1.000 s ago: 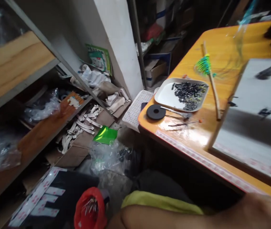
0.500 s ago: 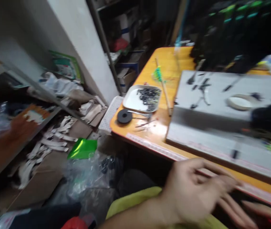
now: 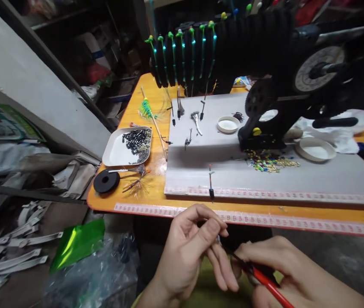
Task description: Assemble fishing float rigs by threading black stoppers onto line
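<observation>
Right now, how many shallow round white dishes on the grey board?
2. One small white dish sits mid-board, left of the black winding machine; a larger white dish sits to that machine's right, near the crumpled white cloth. The machine may hide others.

Orange table (image 3: pixel 156 201); grey board (image 3: pixel 265 179); white tray (image 3: pixel 114 152), black beads (image 3: pixel 135 140); red-handled tool (image 3: pixel 270 286); green foil (image 3: pixel 77 244).
</observation>
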Available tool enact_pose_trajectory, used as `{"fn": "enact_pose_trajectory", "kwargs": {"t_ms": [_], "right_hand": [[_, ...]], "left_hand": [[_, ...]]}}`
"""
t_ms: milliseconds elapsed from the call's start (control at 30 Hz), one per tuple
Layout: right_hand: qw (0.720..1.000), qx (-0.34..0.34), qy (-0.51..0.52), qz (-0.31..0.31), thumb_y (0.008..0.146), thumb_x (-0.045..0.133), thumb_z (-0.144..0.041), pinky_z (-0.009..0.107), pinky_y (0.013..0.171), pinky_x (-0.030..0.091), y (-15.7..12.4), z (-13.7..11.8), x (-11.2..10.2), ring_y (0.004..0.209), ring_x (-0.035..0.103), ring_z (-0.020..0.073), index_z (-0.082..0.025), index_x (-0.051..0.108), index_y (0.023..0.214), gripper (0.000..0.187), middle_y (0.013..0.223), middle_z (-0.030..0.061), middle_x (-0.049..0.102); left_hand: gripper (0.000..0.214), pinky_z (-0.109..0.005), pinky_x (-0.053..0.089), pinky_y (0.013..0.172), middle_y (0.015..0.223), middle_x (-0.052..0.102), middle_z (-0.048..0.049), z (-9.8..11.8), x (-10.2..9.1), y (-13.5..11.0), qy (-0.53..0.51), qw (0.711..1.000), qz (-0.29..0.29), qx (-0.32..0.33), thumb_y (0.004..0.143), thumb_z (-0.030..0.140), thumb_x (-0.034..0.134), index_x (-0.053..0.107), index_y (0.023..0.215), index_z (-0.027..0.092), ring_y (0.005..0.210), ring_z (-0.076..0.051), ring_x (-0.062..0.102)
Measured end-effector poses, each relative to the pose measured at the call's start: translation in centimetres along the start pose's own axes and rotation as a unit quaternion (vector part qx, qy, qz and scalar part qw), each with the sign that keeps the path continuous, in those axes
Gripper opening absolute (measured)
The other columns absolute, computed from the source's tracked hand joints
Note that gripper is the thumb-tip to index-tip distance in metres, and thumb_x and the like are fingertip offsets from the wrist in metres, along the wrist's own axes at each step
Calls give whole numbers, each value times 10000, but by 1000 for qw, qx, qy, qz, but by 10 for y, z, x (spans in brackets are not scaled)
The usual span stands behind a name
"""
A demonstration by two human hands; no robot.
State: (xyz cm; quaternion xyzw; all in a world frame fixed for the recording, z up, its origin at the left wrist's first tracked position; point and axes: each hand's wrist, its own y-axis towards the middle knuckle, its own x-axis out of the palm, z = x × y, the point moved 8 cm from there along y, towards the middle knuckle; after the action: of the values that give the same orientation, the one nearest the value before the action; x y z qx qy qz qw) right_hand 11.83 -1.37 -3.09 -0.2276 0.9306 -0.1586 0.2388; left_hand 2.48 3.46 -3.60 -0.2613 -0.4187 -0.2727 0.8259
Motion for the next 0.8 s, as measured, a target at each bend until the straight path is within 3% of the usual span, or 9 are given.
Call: {"fn": "enact_pose_trajectory", "kwargs": {"t_ms": [100,233,467,633,800], "right_hand": [[999,25,-28,6,779,776,-216,152,685,482,0,2,-3,714,633,132,-222,676,659,156,636,-55,688],[1000,-2,-12,16,743,802,-169,140,684,487,-2,0,-6,736,631,128,-248,751,747,95,710,-55,701],[999,-7,-23,34,701,852,-197,162,696,506,3,1,-11,748,632,143,-304,793,790,151,740,-56,708],[998,-31,-46,42,656,865,-133,152,662,494,2,-6,-12,687,622,127,-266,777,737,179,689,-65,703],[997,-46,-48,40,685,878,-200,156,650,492,5,-10,-11,657,618,115,-257,767,731,133,659,-75,697]], "left_hand": [[143,-70,490,337,855,707,-2,0,0,1,-10,1000,-7,-5,967,224,628,681,879,124,457,-103,725],[150,-61,492,348,835,703,6,0,1,2,-17,1000,-11,-9,976,213,613,686,876,128,461,-94,725],[144,-60,486,344,884,699,-2,-2,2,4,-22,1000,-12,-8,971,213,620,686,877,126,461,-96,726],[151,-56,492,357,893,698,2,-3,0,6,-23,1000,-8,-10,975,212,615,689,873,129,471,-94,730],[158,-55,493,359,889,703,5,-3,3,5,-26,999,-18,-9,981,211,605,697,881,129,473,-90,730]]}}
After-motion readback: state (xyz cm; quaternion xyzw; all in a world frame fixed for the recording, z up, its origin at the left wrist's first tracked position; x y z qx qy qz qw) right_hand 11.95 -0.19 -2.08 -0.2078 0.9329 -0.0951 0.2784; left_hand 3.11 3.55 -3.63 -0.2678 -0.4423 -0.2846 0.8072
